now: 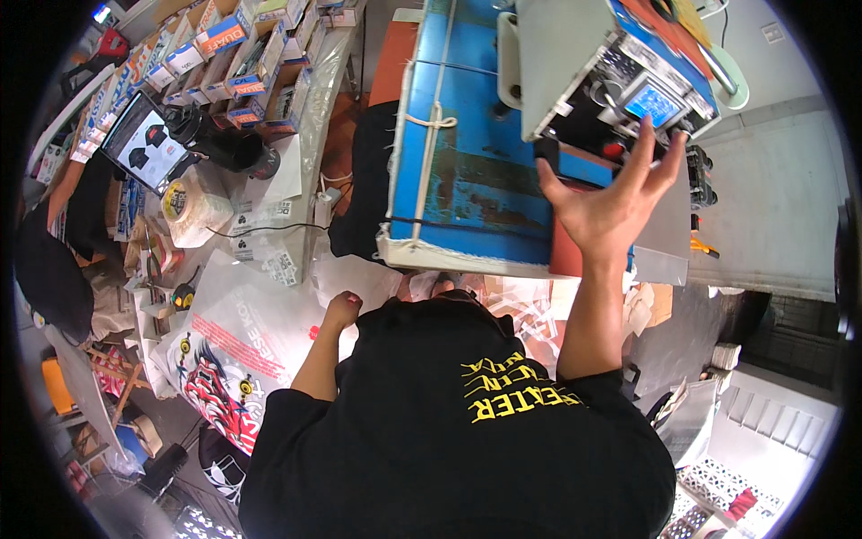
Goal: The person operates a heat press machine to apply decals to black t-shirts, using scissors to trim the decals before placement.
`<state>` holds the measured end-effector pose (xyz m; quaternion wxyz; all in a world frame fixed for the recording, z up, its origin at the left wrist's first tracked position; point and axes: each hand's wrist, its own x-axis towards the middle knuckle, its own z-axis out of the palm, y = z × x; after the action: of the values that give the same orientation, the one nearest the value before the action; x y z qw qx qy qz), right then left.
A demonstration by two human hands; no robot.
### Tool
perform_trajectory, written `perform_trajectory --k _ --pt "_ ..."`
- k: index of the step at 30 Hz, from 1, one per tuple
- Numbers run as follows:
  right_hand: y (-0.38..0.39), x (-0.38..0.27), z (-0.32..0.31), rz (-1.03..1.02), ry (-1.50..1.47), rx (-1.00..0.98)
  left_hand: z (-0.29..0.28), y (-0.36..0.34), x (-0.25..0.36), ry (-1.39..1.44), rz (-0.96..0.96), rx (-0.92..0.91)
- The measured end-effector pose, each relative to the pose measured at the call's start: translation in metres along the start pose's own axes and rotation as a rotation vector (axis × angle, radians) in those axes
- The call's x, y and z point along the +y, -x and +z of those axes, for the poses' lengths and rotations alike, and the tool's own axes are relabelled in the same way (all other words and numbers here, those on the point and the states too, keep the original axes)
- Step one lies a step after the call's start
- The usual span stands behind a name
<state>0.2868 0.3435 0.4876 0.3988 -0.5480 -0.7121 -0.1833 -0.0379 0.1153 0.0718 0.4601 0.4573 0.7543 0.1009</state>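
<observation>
My right hand point(603, 202) reaches up to a machine's control box point(584, 90) with a lit blue screen point(653, 103), dark knobs and a red button point(615, 150). Its fingers are spread over the panel, fingertips at the screen's lower edge and a right-hand knob. The box sits over a worn blue platen point(467, 207) tied with white cord, beside an orange-red strip point(564, 251). My left hand point(346, 308) hangs low near my body with curled fingers; what it holds, if anything, is too small to make out.
A left-side bench point(314, 90) carries boxes point(256, 72), a tablet point(139, 144), a black cylindrical object point(229, 144) and a tub point(193, 211), with a cable trailing rightward. A large printed plastic bag point(215, 350) lies below. Scattered scraps point(530, 310) lie under the machine's front edge.
</observation>
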Motion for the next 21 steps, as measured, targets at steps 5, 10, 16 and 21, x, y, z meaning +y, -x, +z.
perform_trajectory --k 5,10,16,21 --pt "0.002 -0.025 0.020 -0.084 0.021 0.044 -0.003 -0.014 -0.007 -0.081 0.039 -0.008" --pt "0.000 -0.047 0.027 -0.074 0.028 0.032 0.008 0.003 -0.025 -0.098 0.084 0.002" --pt "0.004 -0.055 0.013 -0.036 -0.110 0.008 0.023 0.063 -0.031 0.099 -0.070 0.173" --pt "0.032 -0.032 0.019 -0.208 -0.581 0.007 0.060 0.092 -0.048 0.192 -0.150 0.147"
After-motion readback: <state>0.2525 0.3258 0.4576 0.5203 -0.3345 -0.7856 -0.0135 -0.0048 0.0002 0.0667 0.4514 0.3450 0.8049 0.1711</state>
